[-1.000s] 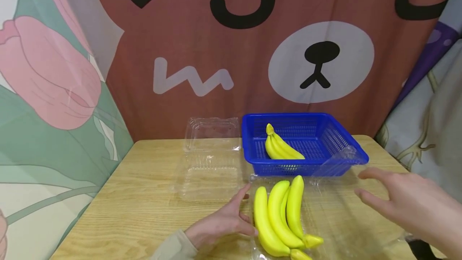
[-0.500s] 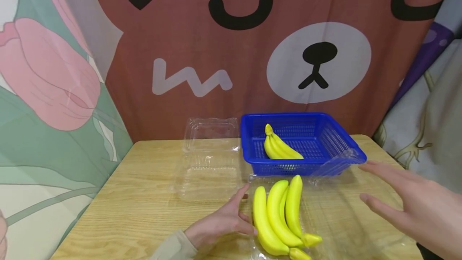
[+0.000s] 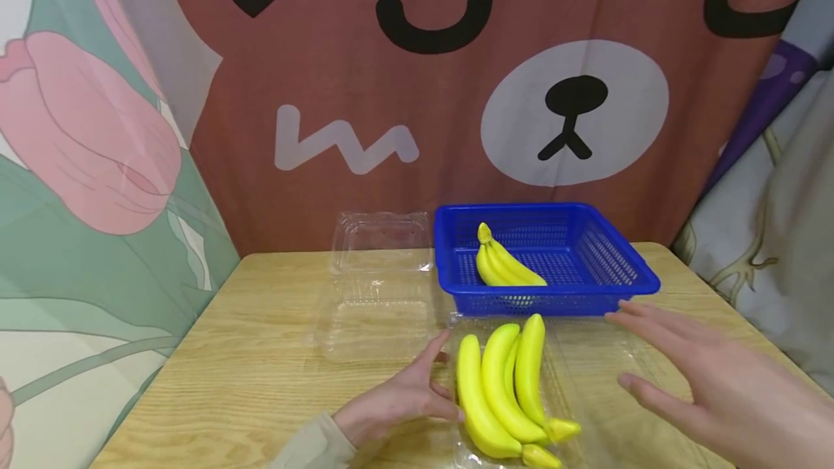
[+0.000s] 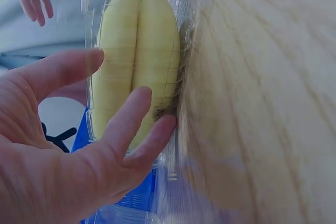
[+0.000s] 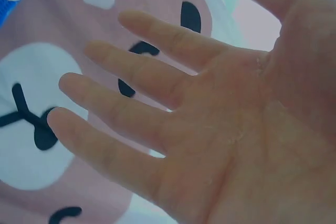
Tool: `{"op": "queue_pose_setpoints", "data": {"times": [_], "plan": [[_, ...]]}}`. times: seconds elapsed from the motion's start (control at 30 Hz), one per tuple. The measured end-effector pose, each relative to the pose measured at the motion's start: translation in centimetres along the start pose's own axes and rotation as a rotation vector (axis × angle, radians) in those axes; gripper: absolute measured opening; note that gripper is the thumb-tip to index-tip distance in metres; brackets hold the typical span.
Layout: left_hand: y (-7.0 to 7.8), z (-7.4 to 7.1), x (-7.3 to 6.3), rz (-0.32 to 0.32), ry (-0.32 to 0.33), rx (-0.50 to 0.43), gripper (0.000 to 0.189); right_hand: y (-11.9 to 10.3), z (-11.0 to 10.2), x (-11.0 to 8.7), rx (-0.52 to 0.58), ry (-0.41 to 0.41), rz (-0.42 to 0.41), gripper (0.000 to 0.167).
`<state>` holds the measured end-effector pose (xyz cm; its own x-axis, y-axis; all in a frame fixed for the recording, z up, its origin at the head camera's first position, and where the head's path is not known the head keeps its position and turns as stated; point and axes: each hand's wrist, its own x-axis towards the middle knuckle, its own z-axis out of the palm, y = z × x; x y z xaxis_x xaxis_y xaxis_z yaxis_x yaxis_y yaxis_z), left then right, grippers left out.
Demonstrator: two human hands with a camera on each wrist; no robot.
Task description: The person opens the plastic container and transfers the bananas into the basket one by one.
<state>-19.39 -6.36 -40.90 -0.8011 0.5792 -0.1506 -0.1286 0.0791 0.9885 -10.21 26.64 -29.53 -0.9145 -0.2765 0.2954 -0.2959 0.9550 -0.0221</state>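
Yellow bananas point(image 3: 478, 398) lie in a clear plastic clamshell box point(image 3: 559, 368) at the table's front. The box's clear lid point(image 3: 602, 364) is folded out to the right, its outline faint. My left hand point(image 3: 400, 398) is at the box's left side; in the left wrist view its fingertips point(image 4: 137, 98) rest against the clear wall, beside the bananas point(image 4: 116, 51). Over the right part of the lid hovers my right hand point(image 3: 710, 375), fingers extended and thumb apart. The right wrist view shows its bare palm point(image 5: 210, 114), holding nothing.
Behind the box stands a blue plastic basket point(image 3: 449, 292) with a bunch of bananas point(image 3: 504, 265) inside. Left of it, a second clear clamshell point(image 3: 378, 324) lies open on the wooden table point(image 3: 260, 382). A printed bear curtain point(image 3: 326, 78) hangs behind.
The lid, earlier raised against the basket's right front corner, now lies lower. My right hand drew right, then came back left. The left hand and bananas have stayed in place.
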Motion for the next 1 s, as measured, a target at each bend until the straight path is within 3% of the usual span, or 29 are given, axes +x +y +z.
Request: {"op": "queue_pose_setpoints", "data": {"times": [0.37,0.47,0.6,0.73,0.83,1.0], "plan": [[0.1,0.1,-0.1,-0.015,0.012,0.006,0.115,-1.4,1.3,1.7,0.081,-0.145,-0.007,0.066],[0.1,0.1,-0.1,-0.017,0.017,0.006,0.114,-1.4,2.1,2.6,0.131,-0.233,0.017,0.067],[0.0,0.1,-0.1,-0.012,0.019,0.010,0.114,-1.2,3.3,3.5,0.204,-0.288,-0.003,0.059],[-0.2,0.1,0.1,-0.009,0.016,0.010,0.115,-0.8,4.6,4.0,0.263,-0.270,-0.097,0.050],[-0.2,0.1,0.1,-0.010,0.016,0.006,0.115,-0.4,5.5,4.6,0.300,-0.315,-0.122,0.046],[0.0,0.1,0.0,-0.013,0.020,-0.002,0.115,-0.3,6.7,5.1,0.350,-0.418,-0.101,0.030]]}}
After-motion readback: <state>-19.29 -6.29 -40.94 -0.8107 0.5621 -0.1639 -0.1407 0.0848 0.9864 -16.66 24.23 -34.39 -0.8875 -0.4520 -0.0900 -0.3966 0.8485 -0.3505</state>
